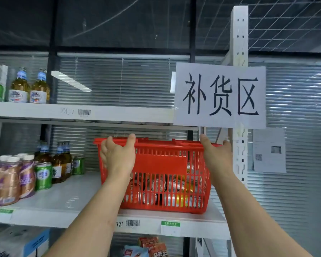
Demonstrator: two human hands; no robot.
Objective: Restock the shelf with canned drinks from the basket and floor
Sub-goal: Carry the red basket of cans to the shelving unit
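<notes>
step: both hands, the left hand [117,156] and right hand [216,154], lie open against the basket [161,160] ends. next: grip the rim and lift it off the shelf [72,199].

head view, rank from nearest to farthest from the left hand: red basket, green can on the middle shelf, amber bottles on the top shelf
From the left hand:
1. red basket, touching it, just right.
2. green can, left, middle shelf.
3. amber bottles, upper left, top shelf.

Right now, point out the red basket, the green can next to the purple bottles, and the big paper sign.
red basket [161,162]: head view, on the solid red panel of its front wall.
green can [43,176]: head view, on the middle of its label.
paper sign [220,96]: head view, on the middle character.
</notes>
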